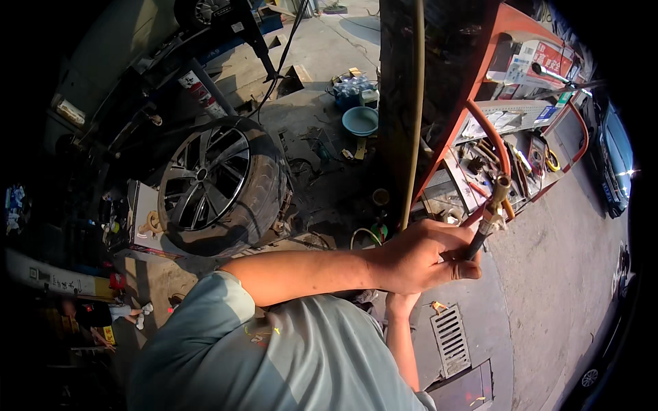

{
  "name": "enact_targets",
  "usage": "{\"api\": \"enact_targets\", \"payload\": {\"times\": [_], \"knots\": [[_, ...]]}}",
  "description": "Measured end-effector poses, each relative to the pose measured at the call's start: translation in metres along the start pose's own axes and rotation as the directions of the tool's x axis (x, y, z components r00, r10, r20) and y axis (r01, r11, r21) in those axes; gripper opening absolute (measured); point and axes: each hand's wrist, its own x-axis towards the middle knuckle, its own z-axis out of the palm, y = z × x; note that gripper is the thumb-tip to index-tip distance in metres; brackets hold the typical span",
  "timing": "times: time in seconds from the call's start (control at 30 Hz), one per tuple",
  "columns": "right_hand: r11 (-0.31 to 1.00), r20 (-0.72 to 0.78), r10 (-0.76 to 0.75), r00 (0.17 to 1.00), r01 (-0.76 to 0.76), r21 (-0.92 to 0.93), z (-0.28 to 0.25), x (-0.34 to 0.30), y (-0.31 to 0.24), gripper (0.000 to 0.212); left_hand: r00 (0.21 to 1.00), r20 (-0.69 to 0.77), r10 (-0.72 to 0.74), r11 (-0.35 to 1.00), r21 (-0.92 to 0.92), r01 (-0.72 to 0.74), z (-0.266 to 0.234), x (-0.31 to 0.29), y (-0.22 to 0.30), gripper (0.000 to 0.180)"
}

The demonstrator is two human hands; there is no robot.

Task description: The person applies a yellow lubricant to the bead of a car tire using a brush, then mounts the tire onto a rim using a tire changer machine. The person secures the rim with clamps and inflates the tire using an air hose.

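My left arm reaches across in front of me, and my left hand (433, 255) is closed round the dark stem of a brass fitting (495, 205). The fitting points up and to the right, with a round open end at its tip. Below and behind that hand, my right hand (403, 303) shows only near the wrist; its fingers are hidden. Behind the fitting stands an orange metal tool cart (458, 127), its curved tube rail passing close to the tip.
A car wheel with tyre (264, 181) leans at the left. Beyond it, a light-blue basin (360, 121) sits on the floor. A tan hose (415, 109) hangs beside a dark post. A floor drain grate (452, 341) lies to the right. A person (103, 315) is far left; a blue car (617, 157) is far right.
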Motion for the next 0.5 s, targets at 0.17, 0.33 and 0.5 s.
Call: {"api": "enact_targets", "payload": {"times": [0.17, 0.33, 0.5], "knots": [[0.958, 0.201, -0.102, 0.974, 0.151, -0.242, 0.015, -0.039, -0.100, 0.024, 0.984, -0.151, 0.090, 0.995, 0.051, -0.083, -0.070, -0.106, 0.043, 0.056], [0.911, 0.244, -0.178, 0.953, 0.254, -0.325, 0.059, -0.083, -0.177, 0.020, 0.995, -0.101, -0.016, 0.954, 0.296, 0.045, -0.093, -0.251, 0.045, 0.073], [0.890, 0.103, -0.245, 0.964, 0.266, -0.370, 0.095, -0.104, -0.241, 0.036, 0.984, -0.139, -0.108, 0.664, 0.727, 0.175, -0.114, -0.340, 0.021, 0.079]]}}
